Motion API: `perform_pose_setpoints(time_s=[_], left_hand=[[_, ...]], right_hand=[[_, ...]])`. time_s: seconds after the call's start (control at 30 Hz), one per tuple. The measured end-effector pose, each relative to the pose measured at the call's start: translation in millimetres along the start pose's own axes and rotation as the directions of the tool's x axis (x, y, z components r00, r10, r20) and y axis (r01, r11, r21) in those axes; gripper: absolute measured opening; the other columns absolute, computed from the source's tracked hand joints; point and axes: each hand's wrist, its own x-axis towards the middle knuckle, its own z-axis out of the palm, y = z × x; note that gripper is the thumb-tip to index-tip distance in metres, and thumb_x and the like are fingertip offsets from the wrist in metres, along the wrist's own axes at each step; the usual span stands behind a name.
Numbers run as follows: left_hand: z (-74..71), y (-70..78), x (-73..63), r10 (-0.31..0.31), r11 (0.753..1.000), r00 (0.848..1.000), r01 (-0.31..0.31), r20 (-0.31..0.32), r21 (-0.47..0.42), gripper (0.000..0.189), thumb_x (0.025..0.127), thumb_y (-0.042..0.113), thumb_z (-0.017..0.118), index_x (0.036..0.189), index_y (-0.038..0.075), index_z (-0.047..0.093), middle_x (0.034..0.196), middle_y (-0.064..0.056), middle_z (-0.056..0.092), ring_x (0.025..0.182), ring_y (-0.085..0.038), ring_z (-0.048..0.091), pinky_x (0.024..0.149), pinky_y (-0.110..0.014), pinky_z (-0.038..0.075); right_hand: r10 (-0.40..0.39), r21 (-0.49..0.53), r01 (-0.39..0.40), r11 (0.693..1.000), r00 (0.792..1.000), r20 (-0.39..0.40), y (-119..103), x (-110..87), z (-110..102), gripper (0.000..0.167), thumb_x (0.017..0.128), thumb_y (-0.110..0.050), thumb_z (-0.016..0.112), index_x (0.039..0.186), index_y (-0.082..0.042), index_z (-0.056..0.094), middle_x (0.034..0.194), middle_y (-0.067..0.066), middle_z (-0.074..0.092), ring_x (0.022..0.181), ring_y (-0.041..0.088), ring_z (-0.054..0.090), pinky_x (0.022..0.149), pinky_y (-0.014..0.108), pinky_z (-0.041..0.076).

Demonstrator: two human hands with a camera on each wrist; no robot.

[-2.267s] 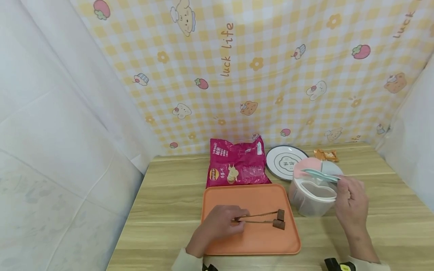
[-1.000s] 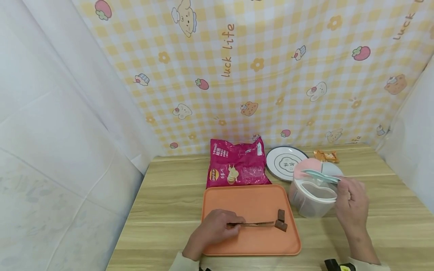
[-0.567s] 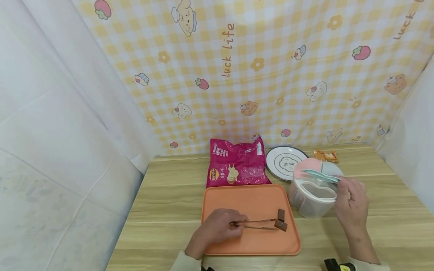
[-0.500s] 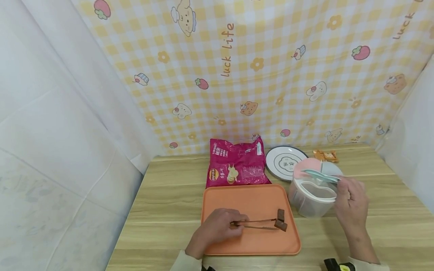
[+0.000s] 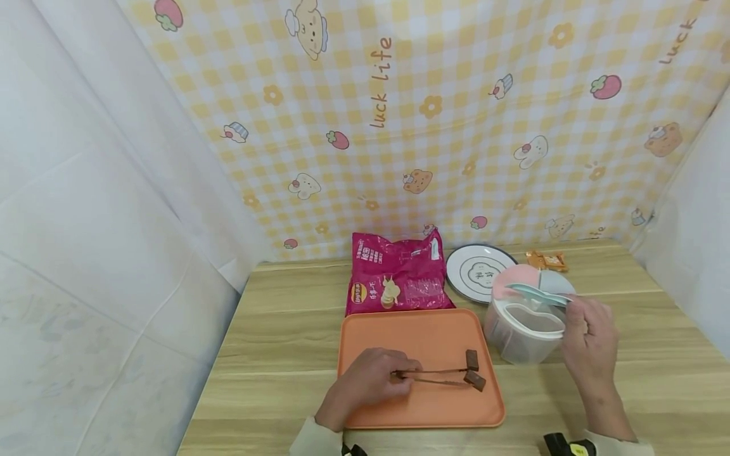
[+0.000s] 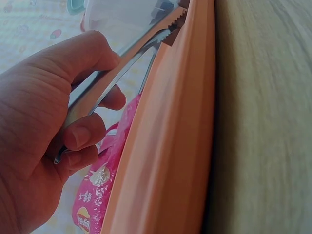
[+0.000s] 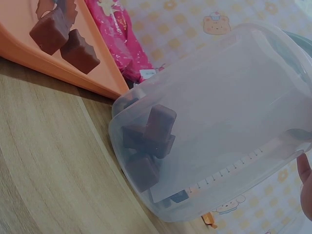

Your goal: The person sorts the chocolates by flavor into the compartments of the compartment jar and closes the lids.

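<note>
In the head view my left hand (image 5: 373, 385) grips metal tongs (image 6: 109, 78) low over an orange tray (image 5: 410, 332). The tongs' arms are spread, and their serrated tips reach two brown chocolate pieces (image 7: 80, 52) lying at the tray's right side. On the right, my right hand (image 5: 593, 345) pinches the raised mint-green lid flap (image 5: 538, 295) of a clear sectioned container (image 5: 516, 348). That section stands uncovered, while pink and pale blue lids cover others. Through its wall, the right wrist view shows several dark chocolate pieces (image 7: 161, 122) at the bottom.
A magenta chip bag (image 5: 399, 272) lies right behind the tray. Behind the container are a white plate (image 5: 467, 272) with a dark rim and orange wrapped snacks (image 5: 545, 261). A checked cloth (image 5: 353, 183) hangs at the back of the wooden table (image 5: 274, 342).
The tongs were squeezed together short of the chocolate pieces a second ago; their arms have since spread and moved right to them. The nearer piece has shifted slightly. My right hand stays at the lid.
</note>
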Motion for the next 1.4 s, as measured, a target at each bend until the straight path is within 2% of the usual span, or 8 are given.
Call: perform_pose_setpoints(time_s=[0.17,0.53,1.03,1.27,1.4], left_hand=[[-0.4,0.0,4.4,0.006,1.000,1.000,-0.006,0.009,0.004,0.024,0.085,0.011,0.073,0.105,0.023,0.081,0.084,0.022,0.060,0.065,0.009,0.038,0.061,-0.008,0.032],[3.4,1.2,15.4,0.004,1.000,0.998,-0.005,0.058,0.015,0.023,0.086,0.013,0.072,0.105,0.024,0.080,0.079,0.020,0.053,0.065,0.008,0.039,0.061,-0.010,0.033],[1.1,0.7,15.7,0.024,1.000,0.997,-0.023,0.077,-0.013,0.022,0.090,0.014,0.072,0.109,0.021,0.081,0.076,0.020,0.054,0.064,0.007,0.039,0.063,-0.008,0.034],[1.4,0.2,14.3,0.035,0.999,0.997,-0.035,0.062,-0.016,0.023,0.089,0.013,0.072,0.108,0.021,0.081,0.075,0.019,0.053,0.063,0.007,0.037,0.062,-0.009,0.033],[-0.1,0.4,13.4,0.035,0.999,0.999,-0.035,0.035,-0.009,0.022,0.090,0.013,0.072,0.107,0.022,0.081,0.080,0.019,0.061,0.065,0.008,0.039,0.062,-0.008,0.035]], right_hand=[[-0.008,0.007,0.008,1.000,1.000,-0.002,3.2,-0.3,-0.2,0.038,0.109,-0.016,0.052,0.094,0.013,0.071,0.105,-0.030,0.062,0.103,-0.006,0.052,0.091,0.021,0.028],[-0.003,0.003,0.003,1.000,1.000,-0.002,0.3,0.1,0.1,0.038,0.109,-0.015,0.051,0.094,0.014,0.070,0.104,-0.032,0.061,0.103,-0.006,0.051,0.090,0.020,0.027],[0.052,-0.042,-0.051,0.998,0.998,0.039,-3.6,-0.1,-5.1,0.038,0.110,-0.018,0.051,0.097,0.011,0.071,0.104,-0.035,0.059,0.104,-0.006,0.049,0.090,0.020,0.027],[0.052,-0.031,-0.051,0.998,0.998,0.037,-4.0,0.8,-4.7,0.039,0.110,-0.018,0.051,0.096,0.013,0.070,0.104,-0.034,0.059,0.103,-0.005,0.050,0.090,0.021,0.028],[0.054,-0.032,-0.052,0.998,0.998,0.045,-3.1,0.7,-5.2,0.039,0.110,-0.018,0.051,0.096,0.013,0.070,0.104,-0.035,0.059,0.104,-0.005,0.050,0.090,0.021,0.028]])
